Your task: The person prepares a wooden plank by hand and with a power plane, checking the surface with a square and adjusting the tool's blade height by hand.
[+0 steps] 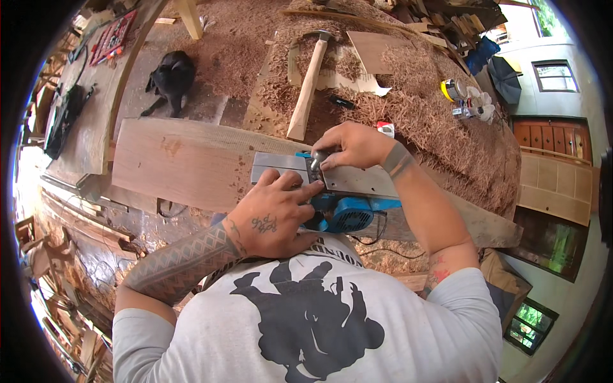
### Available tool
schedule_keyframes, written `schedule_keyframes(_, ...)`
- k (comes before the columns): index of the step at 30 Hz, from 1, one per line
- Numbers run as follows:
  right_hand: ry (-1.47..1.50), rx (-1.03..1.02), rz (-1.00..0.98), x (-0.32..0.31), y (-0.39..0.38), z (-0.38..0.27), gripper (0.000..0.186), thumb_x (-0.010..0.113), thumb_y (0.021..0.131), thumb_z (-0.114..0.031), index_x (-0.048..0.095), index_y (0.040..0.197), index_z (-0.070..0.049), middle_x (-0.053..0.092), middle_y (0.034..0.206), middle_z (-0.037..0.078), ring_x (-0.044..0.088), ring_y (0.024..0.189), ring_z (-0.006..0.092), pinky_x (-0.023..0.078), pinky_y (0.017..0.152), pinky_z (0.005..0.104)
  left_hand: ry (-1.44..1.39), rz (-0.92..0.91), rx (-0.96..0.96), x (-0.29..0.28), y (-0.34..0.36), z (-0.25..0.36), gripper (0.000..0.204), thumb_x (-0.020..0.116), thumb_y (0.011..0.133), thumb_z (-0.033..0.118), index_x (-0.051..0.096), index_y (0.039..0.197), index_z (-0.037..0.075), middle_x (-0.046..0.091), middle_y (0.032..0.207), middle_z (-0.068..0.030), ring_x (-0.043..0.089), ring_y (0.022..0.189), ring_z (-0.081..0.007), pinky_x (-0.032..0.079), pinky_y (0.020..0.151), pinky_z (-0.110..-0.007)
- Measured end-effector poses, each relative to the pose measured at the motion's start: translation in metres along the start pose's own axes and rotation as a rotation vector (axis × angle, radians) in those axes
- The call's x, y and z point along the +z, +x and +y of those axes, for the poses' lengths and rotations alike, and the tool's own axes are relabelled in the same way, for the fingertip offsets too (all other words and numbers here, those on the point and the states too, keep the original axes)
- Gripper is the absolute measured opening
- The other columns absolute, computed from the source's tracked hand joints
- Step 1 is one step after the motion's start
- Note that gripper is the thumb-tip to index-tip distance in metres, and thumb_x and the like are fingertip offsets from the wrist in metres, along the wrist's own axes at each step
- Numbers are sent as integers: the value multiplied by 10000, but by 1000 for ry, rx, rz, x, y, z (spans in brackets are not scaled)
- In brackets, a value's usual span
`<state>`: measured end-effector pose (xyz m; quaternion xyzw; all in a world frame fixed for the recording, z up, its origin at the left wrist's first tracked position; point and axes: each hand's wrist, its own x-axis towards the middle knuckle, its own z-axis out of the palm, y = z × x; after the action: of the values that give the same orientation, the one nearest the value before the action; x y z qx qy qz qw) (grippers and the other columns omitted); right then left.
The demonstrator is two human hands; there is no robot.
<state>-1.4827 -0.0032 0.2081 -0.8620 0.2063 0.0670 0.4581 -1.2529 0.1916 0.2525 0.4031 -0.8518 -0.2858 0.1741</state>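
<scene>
A blue electric planer [351,216] lies upside down on a wide wooden board [182,167], its grey metal sole [364,180] facing up. Over the sole, my left hand [271,214] steadies the tool, its fingers reaching to the cutter slot and its thumb on the near side. My right hand [356,145] is closed, pinching a small shiny rounded metal piece [317,159] at the slot. My fingers partly cover that piece, so I cannot tell its exact kind. Just beyond the board's far edge is a wooden-handled hammer [306,92].
Reddish wood shavings [440,147] are heaped beyond the board. A black dog [172,80] is on the floor at far left, beside a long wooden bench [131,54]. Several containers [469,105] stand at far right. A dark cable [373,239] trails from the planer.
</scene>
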Motion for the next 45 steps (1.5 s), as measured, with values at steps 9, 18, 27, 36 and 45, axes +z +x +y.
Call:
schedule_keyframes(9, -37, 65, -56, 0, 10, 15, 445, 866, 869, -228, 774, 1268, -53, 753, 1166, 177, 715, 1090, 349, 558, 959, 418, 8, -18, 2, -2, 0, 0, 373, 792, 850, 457, 809, 887, 86, 639, 1502, -120, 543, 1257, -313, 390, 1107, -488)
schedule_keyframes(18, 14, 8, -104, -2, 17, 21, 440, 874, 856, -201, 785, 1270, -82, 756, 1145, 161, 719, 1065, 328, 564, 946, 401, 16, -22, 1, -1, 0, 0, 383, 777, 866, 459, 814, 890, 79, 638, 1499, -119, 546, 1276, -325, 397, 1115, -499)
schedule_keyframes(27, -72, 206, -99, 2, 17, 6, 561, 818, 894, -521, 807, 1144, -19, 771, 1008, 238, 735, 962, 395, 573, 880, 456, 2, -22, -7, -1, -1, 2, 397, 775, 882, 465, 816, 869, 70, 640, 1495, -126, 545, 1282, -328, 396, 1115, -500)
schedule_keyframes(36, -95, 343, -55, 4, 23, -16, 536, 819, 896, -528, 776, 971, 1, 765, 879, 179, 746, 834, 290, 570, 754, 411, 31, -31, -6, -1, 0, 1, 410, 765, 894, 480, 816, 861, 74, 646, 1490, -128, 552, 1285, -324, 398, 1111, -501)
schedule_keyframes(45, -63, 410, 0, 5, 16, -3, 474, 817, 925, -460, 785, 1072, -10, 770, 904, 147, 736, 820, 244, 566, 740, 390, 51, 7, 25, -1, 0, 0, 380, 744, 880, 447, 834, 912, 79, 659, 1466, -120, 563, 1268, -291, 419, 1070, -476)
